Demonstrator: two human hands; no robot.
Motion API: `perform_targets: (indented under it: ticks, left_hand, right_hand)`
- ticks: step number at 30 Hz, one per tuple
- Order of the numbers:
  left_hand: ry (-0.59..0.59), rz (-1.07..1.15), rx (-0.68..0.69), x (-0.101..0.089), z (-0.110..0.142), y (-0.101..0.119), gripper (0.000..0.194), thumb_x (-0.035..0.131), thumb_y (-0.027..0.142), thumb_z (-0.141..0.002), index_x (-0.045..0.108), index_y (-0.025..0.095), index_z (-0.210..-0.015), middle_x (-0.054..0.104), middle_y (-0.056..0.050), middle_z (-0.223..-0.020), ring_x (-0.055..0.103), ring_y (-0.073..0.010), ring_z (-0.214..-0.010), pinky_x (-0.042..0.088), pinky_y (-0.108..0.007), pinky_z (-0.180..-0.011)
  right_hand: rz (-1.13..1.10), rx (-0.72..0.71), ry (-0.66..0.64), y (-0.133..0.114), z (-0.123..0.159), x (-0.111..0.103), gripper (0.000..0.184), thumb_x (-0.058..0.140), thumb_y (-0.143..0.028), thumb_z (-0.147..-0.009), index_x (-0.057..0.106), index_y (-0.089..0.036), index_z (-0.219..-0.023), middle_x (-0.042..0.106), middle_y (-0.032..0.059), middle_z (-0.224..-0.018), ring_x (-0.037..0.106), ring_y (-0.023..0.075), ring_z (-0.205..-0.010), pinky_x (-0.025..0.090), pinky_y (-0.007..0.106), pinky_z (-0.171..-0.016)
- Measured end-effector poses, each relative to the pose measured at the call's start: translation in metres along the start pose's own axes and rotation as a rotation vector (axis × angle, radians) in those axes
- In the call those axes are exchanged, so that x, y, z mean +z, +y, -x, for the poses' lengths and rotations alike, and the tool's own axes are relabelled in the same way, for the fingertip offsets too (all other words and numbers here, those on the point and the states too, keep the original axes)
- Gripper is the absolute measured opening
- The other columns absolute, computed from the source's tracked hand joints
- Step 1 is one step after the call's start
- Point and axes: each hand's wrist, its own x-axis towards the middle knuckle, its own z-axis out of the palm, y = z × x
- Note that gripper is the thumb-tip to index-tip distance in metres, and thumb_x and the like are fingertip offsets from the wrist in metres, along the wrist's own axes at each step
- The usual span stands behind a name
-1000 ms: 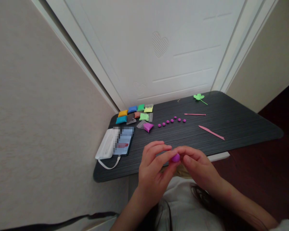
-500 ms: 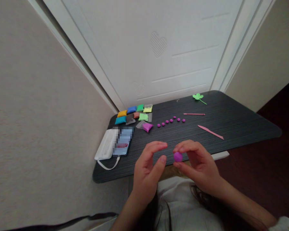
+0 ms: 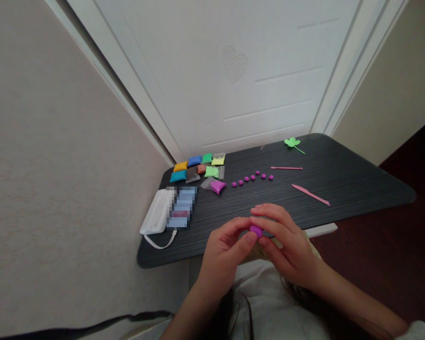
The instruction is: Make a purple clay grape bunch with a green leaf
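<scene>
A purple ball of modelling clay point(image 3: 256, 230) is pinched between both hands, just over the table's near edge. My left hand point(image 3: 224, 250) presses on it from the left with thumb and forefinger. From the right, my right hand point(image 3: 289, 245) closes its fingertips and thumb on the same ball; the fingers cover part of it. Several small purple clay balls point(image 3: 246, 179) lie in a bent row on the table beyond. Left of that row sits an opened bag of purple clay point(image 3: 217, 187).
Bags of coloured clay point(image 3: 194, 161) cluster at the back left of the dark table point(image 3: 219, 212). Nearer are a white power bank point(image 3: 158, 211) with a cable and a phone point(image 3: 182, 208). Rightward lie a pink knife tool point(image 3: 310, 194), a thin pink stick point(image 3: 286, 168) and a green clay clover point(image 3: 292, 142).
My left hand has moved right and now grips the purple clay ball too. Earlier only my right hand held it. The ball shifted slightly left, and its shape looks less round.
</scene>
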Motion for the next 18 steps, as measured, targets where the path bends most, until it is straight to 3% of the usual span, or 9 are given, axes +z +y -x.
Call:
perform_targets:
  ticks: [5,18]
  left_hand:
    - [0.054,-0.005,0.005,-0.001,0.000,0.004,0.021,0.064,0.016,-0.067,0.062,0.021,-0.087,0.064,0.000,-0.084,0.057,-0.0133,-0.080,0.044,-0.025,-0.074]
    - [0.047,-0.181,0.038,0.007,0.002,0.012,0.018,0.064,0.016,-0.067,0.058,0.019,-0.084,0.058,-0.001,-0.084,0.053,-0.0149,-0.085,0.039,-0.027,-0.080]
  right_hand:
    - [-0.015,0.004,0.050,0.002,0.003,0.001,0.052,0.056,-0.012,-0.073,0.040,-0.026,-0.120,0.048,0.0081,-0.116,0.046,0.0231,-0.108,0.041,0.044,-0.091]
    - [0.057,-0.118,0.161,0.005,0.003,0.003,0.042,0.058,-0.007,-0.070,0.049,-0.027,-0.106,0.053,0.0055,-0.103,0.052,0.0208,-0.098,0.047,0.040,-0.080]
